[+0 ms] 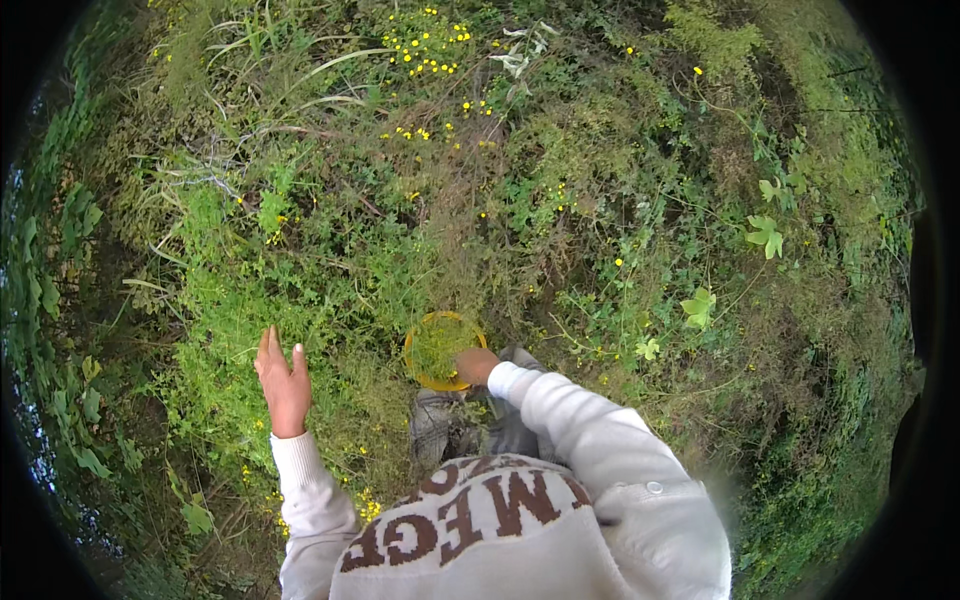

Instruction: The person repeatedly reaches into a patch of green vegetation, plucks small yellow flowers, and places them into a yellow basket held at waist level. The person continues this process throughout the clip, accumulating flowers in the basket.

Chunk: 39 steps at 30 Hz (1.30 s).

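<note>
My left hand [284, 388] is stretched out over the green plants [230, 340] on the left. Its fingers are extended, the thumb stands apart from them, and nothing shows in its grasp. In front of my legs is a round basket with a yellow rim [412, 338], with feathery greenery visible inside the ring. My right hand [477, 366] is closed over the near right part of that rim, its fingertips hidden or blurred against the greenery.
Dense undergrowth surrounds me. Small yellow flowers [425, 42] cluster at the far side, and more yellow flowers [368, 506] grow beside my left sleeve. Broad-leaved stems [698, 307] stand to the right. My grey trouser legs [430, 420] are among the plants below the basket.
</note>
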### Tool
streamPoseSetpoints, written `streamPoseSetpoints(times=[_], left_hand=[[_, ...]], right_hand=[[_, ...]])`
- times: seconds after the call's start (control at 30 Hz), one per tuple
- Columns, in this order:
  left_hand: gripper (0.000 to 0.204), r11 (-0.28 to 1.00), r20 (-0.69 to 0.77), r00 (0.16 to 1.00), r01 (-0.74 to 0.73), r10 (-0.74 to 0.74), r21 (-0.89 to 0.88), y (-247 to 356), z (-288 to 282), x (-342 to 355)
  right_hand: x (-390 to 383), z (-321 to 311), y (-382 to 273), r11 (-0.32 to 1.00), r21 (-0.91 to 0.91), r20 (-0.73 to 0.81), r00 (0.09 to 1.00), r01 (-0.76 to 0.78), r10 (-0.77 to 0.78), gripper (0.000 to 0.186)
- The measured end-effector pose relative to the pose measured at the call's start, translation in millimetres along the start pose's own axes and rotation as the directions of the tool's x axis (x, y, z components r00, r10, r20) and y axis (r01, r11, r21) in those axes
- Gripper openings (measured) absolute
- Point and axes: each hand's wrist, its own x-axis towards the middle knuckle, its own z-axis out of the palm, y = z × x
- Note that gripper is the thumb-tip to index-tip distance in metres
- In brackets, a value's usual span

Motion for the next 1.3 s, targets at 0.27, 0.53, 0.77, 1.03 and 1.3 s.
streamPoseSetpoints(times=[0.27, 0.53, 0.77, 1.03, 1.3], left_hand=[[0.047, 0.421, 0.114, 0.796, -0.188, 0.594, -0.887, 159, -18, 72], [0.094, 0.810, 0.680, 0.614, 0.108, 0.402, -0.576, 305, 153, 23], [0.025, 0.436, 0.112, 0.692, -0.313, 0.713, -0.844, 340, 220, -85], [0.024, 0.071, 0.350, 0.520, 0.481, 0.779, -0.874, 341, 240, -99], [0.032, 0.182, 0.183, 0.466, 0.047, 0.866, -0.982, 354, 202, -105]], right_hand=[[-145, -87, -4, 0.980, 0.107, -0.156, 0.970, -0.170, 0.186, 0.033], [-227, -150, -45, 0.569, 0.774, -0.477, 0.847, 0.278, 0.234, 0.026], [-165, -236, -55, 0.781, 0.381, -0.773, 0.634, 0.495, -0.026, 0.026], [-107, -273, -25, 0.805, 0.547, -0.711, 0.635, 0.229, 0.303, 0.030], [-169, -224, 12, 0.904, 0.168, -0.559, 0.718, -0.393, 0.415, 0.039]])
